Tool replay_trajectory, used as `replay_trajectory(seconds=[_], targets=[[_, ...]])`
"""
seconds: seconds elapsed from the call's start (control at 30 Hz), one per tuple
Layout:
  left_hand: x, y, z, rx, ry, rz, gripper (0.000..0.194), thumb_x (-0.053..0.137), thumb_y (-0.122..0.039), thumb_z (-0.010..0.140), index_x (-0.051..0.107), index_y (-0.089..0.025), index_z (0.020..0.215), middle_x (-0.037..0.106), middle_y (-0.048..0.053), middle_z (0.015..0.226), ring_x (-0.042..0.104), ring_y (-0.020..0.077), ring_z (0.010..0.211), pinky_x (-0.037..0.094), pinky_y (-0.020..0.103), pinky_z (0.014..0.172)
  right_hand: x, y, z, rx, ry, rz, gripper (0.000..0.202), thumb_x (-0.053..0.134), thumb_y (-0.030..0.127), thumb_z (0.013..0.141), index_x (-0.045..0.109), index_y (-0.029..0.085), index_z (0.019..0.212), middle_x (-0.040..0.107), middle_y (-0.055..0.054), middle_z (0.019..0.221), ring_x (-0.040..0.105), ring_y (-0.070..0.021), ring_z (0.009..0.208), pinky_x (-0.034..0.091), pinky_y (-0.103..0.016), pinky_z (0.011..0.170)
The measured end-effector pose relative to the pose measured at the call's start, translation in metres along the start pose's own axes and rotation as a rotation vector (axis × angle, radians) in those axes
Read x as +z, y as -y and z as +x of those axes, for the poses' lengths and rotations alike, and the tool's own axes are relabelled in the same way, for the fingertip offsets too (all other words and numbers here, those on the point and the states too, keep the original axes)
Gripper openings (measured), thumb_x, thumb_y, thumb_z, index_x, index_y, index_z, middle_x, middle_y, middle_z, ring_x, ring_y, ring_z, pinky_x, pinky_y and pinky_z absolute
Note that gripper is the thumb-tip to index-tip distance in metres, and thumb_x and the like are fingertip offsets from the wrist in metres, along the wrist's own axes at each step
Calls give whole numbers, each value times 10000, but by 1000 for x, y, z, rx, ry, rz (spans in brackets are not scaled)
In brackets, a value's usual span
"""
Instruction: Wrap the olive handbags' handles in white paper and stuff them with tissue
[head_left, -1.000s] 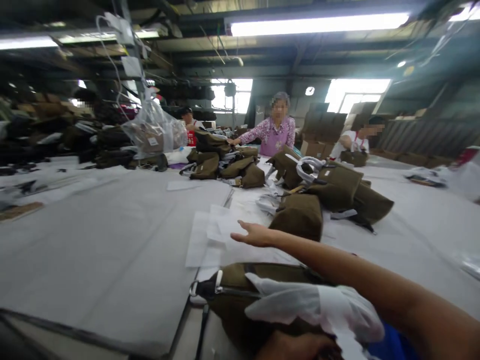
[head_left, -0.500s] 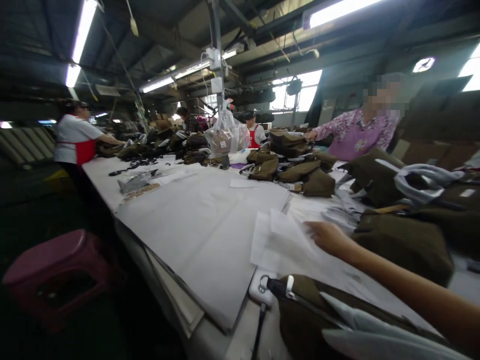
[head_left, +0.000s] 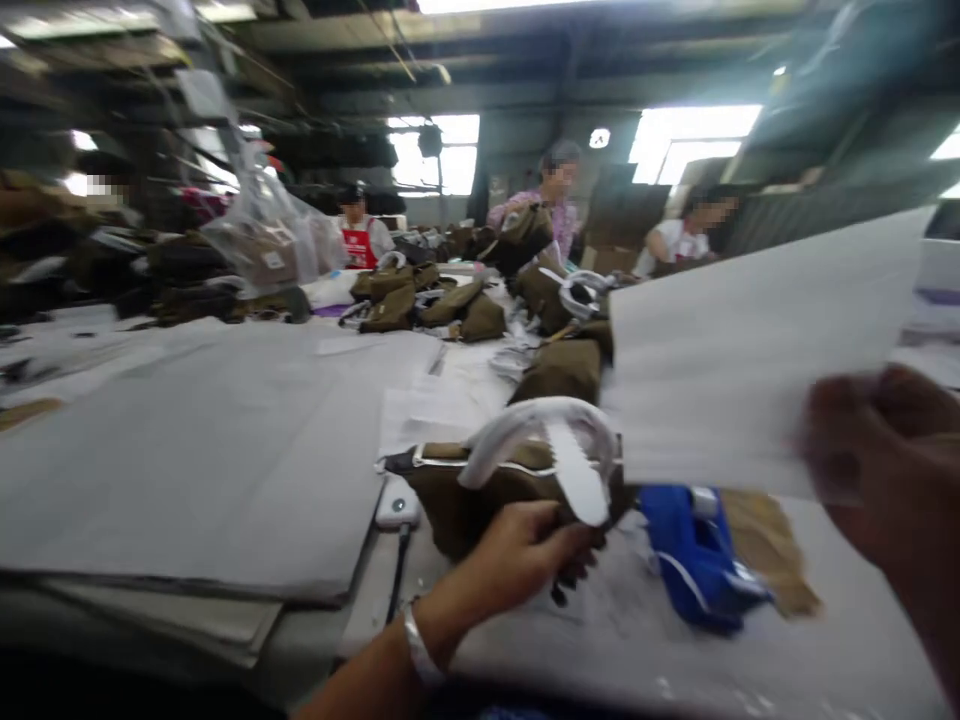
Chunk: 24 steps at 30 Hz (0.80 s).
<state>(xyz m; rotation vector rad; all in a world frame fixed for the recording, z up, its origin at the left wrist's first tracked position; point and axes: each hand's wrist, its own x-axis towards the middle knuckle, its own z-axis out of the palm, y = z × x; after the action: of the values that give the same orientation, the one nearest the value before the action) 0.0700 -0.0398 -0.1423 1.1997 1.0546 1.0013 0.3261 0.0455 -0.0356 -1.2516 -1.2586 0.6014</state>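
Note:
My left hand (head_left: 517, 555), with a silver bracelet at the wrist, grips the near side of an olive-brown bag (head_left: 465, 500) on the table. A handle wrapped in white (head_left: 506, 430) arches over that bag, and a white strip (head_left: 574, 470) lies against it. At the right, my right hand (head_left: 862, 440), blurred, pinches a large white sheet of paper (head_left: 757, 350) raised above the table. Behind the paper, part of the bag pile is hidden.
A blue tape dispenser (head_left: 694, 560) stands beside brown paper (head_left: 772, 550). Large white sheets (head_left: 187, 450) are stacked at left, near a white device (head_left: 397, 505) with a cable. More olive bags (head_left: 394, 300), a plastic bag (head_left: 274, 245) and several people are farther back.
The view has swung right. My left hand has come into view on the bag. One arm was reaching over the table near thin white paper; now my right hand holds a white sheet up.

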Motion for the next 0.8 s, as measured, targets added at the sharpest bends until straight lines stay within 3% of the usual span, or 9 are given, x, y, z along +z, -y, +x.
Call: replay_trajectory(seconds=[0.07, 0.1, 0.23, 0.3, 0.37, 0.57, 0.7, 0.8], targets=[[2, -3, 6, -39, 7, -4, 503, 674, -606, 860, 695, -114, 965, 754, 104, 862, 705, 192, 702, 537, 278, 637, -26, -13, -36, 150, -73, 235, 516, 917, 586, 606, 661, 247, 899, 619, -5, 733, 565, -113, 569, 467, -233, 497], [2, -4, 9, -49, 20, 10, 499, 673, -614, 859, 679, -120, 930, 747, 96, 845, 700, 186, 682, 533, 273, 625, -36, -23, -55, 237, -72, 280, 551, 938, 568, 577, 682, 247, 944, 667, -27, 789, 613, -144, 609, 513, -249, 515], [1, -12, 14, -43, 37, 116, 502, 640, -633, 873, 634, -134, 824, 728, 65, 774, 638, 129, 529, 470, 233, 525, -60, -70, -129, 518, 50, 334, 650, 919, 526, 641, 677, 233, 1169, 763, -101, 982, 715, -240, 742, 590, -304, 578], [2, -15, 15, -37, 33, 132, 541, 640, -681, 840, 618, -142, 795, 731, 63, 766, 596, 105, 458, 410, 216, 457, -57, -94, -159, 590, 119, 355, 658, 887, 532, 698, 662, 229, 1237, 773, -110, 1055, 738, -267, 824, 605, -326, 640], [3, -18, 16, -41, 19, 135, 571, 654, -718, 799, 611, -150, 774, 725, 57, 731, 564, 95, 419, 353, 205, 410, -47, -113, -180, 623, 155, 360, 583, 858, 556, 730, 707, 206, 1172, 780, -109, 1060, 745, -276, 867, 606, -337, 691], [12, -16, 13, -96, -22, 179, 664, 615, -797, 770, 675, -136, 807, 573, -9, 441, 409, 85, 319, 296, 203, 357, -7, -133, -187, 579, 198, 435, 522, 854, 591, 711, 765, 178, 1018, 788, -105, 1017, 759, -281, 865, 599, -355, 742], [22, -9, 7, -72, -102, 196, 678, 620, -783, 785, 708, -117, 884, 601, 7, 475, 473, 107, 370, 329, 206, 387, 16, -131, -179, 543, 296, 551, 520, 828, 578, 759, 740, 182, 1084, 778, -111, 1073, 761, -299, 921, 603, -384, 774], [30, -3, 4, -59, -148, 213, 639, 620, -742, 824, 712, -118, 923, 629, 15, 509, 492, 111, 411, 334, 206, 418, 31, -129, -172, 491, 416, 553, 550, 808, 576, 785, 733, 185, 1165, 768, -119, 1137, 738, -328, 1030, 592, -451, 888]])
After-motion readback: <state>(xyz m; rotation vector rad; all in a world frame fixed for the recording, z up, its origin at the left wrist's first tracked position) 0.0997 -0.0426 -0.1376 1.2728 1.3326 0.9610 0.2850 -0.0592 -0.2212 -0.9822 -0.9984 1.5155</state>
